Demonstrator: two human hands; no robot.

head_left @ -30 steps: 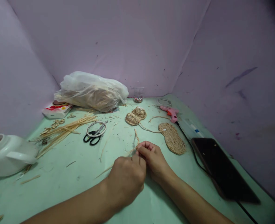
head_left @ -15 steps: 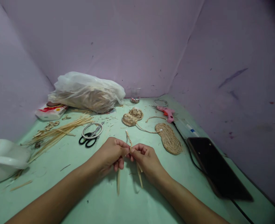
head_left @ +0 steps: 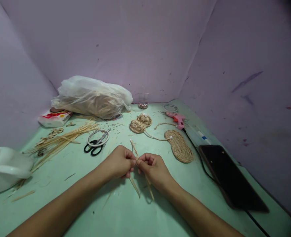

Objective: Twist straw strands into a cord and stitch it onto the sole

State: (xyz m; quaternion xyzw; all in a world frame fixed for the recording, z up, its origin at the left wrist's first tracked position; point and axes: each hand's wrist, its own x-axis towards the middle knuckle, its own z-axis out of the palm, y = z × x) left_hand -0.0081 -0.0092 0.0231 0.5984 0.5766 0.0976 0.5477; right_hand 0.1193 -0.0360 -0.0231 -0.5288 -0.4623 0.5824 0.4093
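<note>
Between my two hands is a short braid of dried plant strips [head_left: 134, 147], its pale tip pointing up and away from me. My left hand [head_left: 123, 162] pinches the braid's lower end between thumb and fingers. Right against it, my right hand [head_left: 152, 168] pinches the same spot. Loose strips [head_left: 135, 187] hang below my fingers toward the table. Beyond the hands lies a coiled braided piece [head_left: 140, 123] with two rounded lobes, and a cord runs from it to a larger sole-shaped coiled piece [head_left: 178, 146] on the right.
Scissors [head_left: 95, 147] lie under a white ring [head_left: 98, 138] at left, near dried strips [head_left: 66, 138]. A white jug [head_left: 8, 169] stands far left. Behind is a plastic bag [head_left: 91, 97]. On the right are a pink glue gun [head_left: 176, 119], its cord, and a dark phone-like slab [head_left: 231, 177].
The braid's tip has tilted slightly left. The loose strips beneath my hands have swung to the right, and my fingers have shifted a little around the braid.
</note>
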